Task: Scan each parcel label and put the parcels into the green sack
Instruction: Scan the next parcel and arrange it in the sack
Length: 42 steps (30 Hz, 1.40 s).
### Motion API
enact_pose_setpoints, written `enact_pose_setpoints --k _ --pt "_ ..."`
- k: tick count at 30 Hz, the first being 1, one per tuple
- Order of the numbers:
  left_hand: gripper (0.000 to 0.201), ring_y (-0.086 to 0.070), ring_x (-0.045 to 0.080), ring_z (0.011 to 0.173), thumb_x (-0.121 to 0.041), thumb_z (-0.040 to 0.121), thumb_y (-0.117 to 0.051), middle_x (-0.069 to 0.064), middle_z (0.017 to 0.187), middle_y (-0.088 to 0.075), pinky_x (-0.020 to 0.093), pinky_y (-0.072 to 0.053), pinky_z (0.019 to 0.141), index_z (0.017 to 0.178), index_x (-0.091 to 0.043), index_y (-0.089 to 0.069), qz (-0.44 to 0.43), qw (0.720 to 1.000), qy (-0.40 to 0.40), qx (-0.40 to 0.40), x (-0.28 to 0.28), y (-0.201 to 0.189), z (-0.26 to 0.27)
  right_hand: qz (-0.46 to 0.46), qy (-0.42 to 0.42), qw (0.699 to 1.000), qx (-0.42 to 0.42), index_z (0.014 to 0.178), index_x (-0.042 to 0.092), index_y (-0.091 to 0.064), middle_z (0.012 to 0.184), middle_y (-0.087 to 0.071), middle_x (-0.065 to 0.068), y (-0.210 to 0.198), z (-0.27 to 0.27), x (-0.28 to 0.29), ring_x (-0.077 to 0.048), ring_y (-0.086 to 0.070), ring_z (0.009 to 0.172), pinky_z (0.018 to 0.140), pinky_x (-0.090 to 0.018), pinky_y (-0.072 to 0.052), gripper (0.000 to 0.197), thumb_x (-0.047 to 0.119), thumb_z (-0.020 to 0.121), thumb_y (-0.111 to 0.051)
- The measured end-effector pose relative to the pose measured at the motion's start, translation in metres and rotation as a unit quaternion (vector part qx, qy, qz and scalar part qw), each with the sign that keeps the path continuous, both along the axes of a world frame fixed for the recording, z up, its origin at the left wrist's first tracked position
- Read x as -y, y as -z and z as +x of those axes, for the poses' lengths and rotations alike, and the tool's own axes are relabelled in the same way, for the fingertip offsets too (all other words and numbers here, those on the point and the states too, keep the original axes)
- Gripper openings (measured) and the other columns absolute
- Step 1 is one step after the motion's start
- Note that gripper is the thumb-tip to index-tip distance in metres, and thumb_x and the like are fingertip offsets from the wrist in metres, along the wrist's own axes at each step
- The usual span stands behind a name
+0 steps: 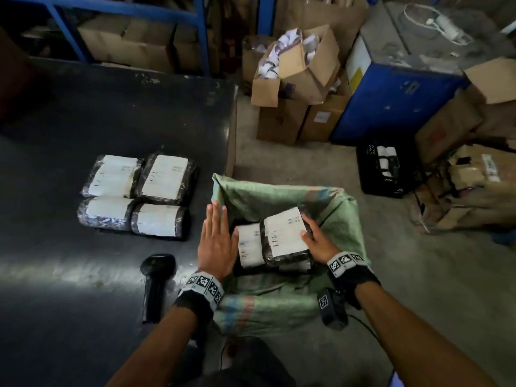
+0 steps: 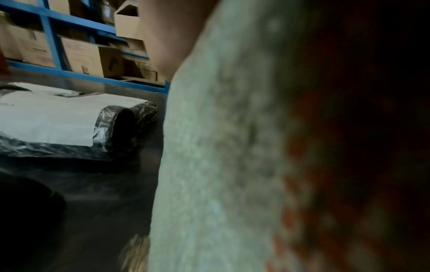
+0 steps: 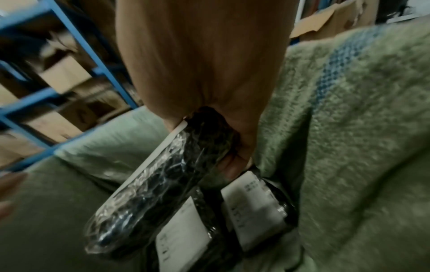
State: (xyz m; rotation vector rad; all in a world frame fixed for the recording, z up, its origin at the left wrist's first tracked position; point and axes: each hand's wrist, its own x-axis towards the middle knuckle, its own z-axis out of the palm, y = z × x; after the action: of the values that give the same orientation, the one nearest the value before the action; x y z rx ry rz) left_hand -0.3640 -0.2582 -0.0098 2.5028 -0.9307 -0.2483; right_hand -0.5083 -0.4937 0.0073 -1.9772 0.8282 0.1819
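Parcel [image 1: 284,236] gripped by right hand [image 1: 318,241] in green sack [image 1: 343,213] | left hand [image 1: 216,244] flat, empty | 4 parcels [image 1: 136,195] on dark table [image 1: 111,113]

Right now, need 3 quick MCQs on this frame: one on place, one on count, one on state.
1. Where does the black handheld barcode scanner lie?
A. on the dark table, left of the green woven sack
B. inside the sack
C. in the black plastic crate

2. How many black plastic-wrapped parcels with white labels lie on the table?
A. two
B. four
C. six

3. What is the right hand doing?
A. hanging idle
B. gripping the scanner
C. gripping a wrapped parcel over the sack's mouth

Key: 1 A, it lies beside the left hand, outside the sack. 2 B, a two-by-two block. 3 C, fingers curl round the parcel's end in the right wrist view.
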Motion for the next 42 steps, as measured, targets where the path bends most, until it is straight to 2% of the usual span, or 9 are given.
enact_pose_setpoints --k 2,5,8,12,21,26,28,33,42 --pt "0.072 -0.007 0.037 0.158 -0.044 0.107 -0.013 0.025 0.169 -0.009 0.048 -0.018 0.128 0.159 0.006 -0.02 0.005 1.0 0.007 -0.002 0.0 0.003 0.002 -0.012 0.002 0.998 -0.055 0.154 0.019 -0.026 0.149 -0.046 -0.015 0.023 0.0 0.008 -0.033 -0.05 0.13 0.108 -0.036 -0.041 0.054 0.018 0.103 -0.044" --pt "0.069 -0.001 0.038 0.158 -0.035 0.105 -0.022 0.026 0.169 -0.003 0.049 -0.014 0.129 0.16 0.007 -0.014 -0.002 1.0 0.002 -0.013 -0.005 0.005 0.006 -0.041 0.017 0.992 -0.119 0.154 0.027 -0.026 0.145 -0.051 -0.016 0.044 0.005 0.015 -0.037 -0.057 0.122 0.103 -0.038 -0.046 0.056 0.024 0.102 -0.046" --pt "0.067 0.002 0.038 0.159 -0.03 0.105 -0.026 0.025 0.17 0.0 0.049 -0.012 0.13 0.16 0.006 -0.012 -0.023 1.0 0.014 -0.012 -0.011 0.008 0.007 -0.051 0.042 0.989 -0.132 0.154 0.033 -0.025 0.148 -0.045 -0.017 0.06 0.013 0.023 -0.04 -0.055 0.123 0.105 -0.04 -0.045 0.058 0.023 0.101 -0.047" --pt "0.067 0.004 0.036 0.159 -0.026 0.105 -0.03 0.022 0.171 0.001 0.051 -0.014 0.129 0.161 0.005 -0.012 -0.041 0.999 0.015 -0.022 -0.008 0.012 0.011 -0.039 0.051 0.99 -0.125 0.141 0.057 -0.023 0.149 -0.04 -0.017 0.12 0.012 0.046 -0.04 -0.054 0.121 0.106 -0.048 -0.045 0.065 0.023 0.093 -0.05" --pt "0.067 0.003 0.034 0.16 -0.019 0.101 -0.037 0.022 0.171 0.0 0.048 -0.013 0.129 0.16 0.005 -0.015 -0.091 0.995 0.014 -0.045 -0.003 0.014 0.011 -0.042 0.067 0.984 -0.157 0.148 0.042 -0.029 0.143 -0.036 -0.021 0.096 0.008 0.032 -0.04 -0.05 0.119 0.098 -0.039 -0.043 0.069 0.001 0.095 -0.048" --pt "0.069 0.005 0.034 0.16 -0.012 0.099 -0.042 0.021 0.171 0.002 0.026 0.003 0.129 0.16 0.005 -0.015 -0.101 0.993 0.005 -0.066 -0.004 0.012 0.019 -0.052 0.082 0.983 -0.154 0.149 0.033 -0.031 0.139 -0.036 -0.026 0.101 0.011 0.026 -0.043 -0.049 0.119 0.093 -0.035 -0.041 0.067 -0.002 0.094 -0.047" --pt "0.071 0.005 0.035 0.159 -0.007 0.097 -0.045 0.021 0.171 0.002 0.026 0.004 0.129 0.16 0.006 -0.015 -0.106 0.992 0.007 -0.068 -0.006 0.011 0.02 -0.047 0.09 0.982 -0.16 0.148 0.03 -0.032 0.137 -0.036 -0.025 0.11 0.012 0.027 -0.043 -0.051 0.116 0.091 -0.033 -0.041 0.067 -0.004 0.093 -0.046" --pt "0.076 0.009 0.034 0.159 -0.001 0.092 -0.048 0.021 0.171 0.005 0.03 0.003 0.13 0.16 0.005 -0.014 -0.106 0.991 0.022 -0.08 -0.006 0.012 0.017 -0.077 0.122 0.966 -0.214 0.147 0.037 -0.027 0.143 -0.033 -0.021 0.126 0.019 0.01 -0.043 -0.045 0.123 0.107 -0.044 -0.035 0.069 0.016 0.09 -0.06" --pt "0.075 0.009 0.035 0.159 0.003 0.092 -0.049 0.023 0.17 0.005 0.029 0.004 0.13 0.16 0.005 -0.016 -0.11 0.991 0.024 -0.076 -0.008 0.011 0.016 -0.04 0.113 0.971 -0.205 0.147 0.04 -0.025 0.139 -0.036 -0.023 0.14 0.008 0.02 -0.044 -0.052 0.117 0.105 -0.048 -0.043 0.072 0.004 0.092 -0.053"
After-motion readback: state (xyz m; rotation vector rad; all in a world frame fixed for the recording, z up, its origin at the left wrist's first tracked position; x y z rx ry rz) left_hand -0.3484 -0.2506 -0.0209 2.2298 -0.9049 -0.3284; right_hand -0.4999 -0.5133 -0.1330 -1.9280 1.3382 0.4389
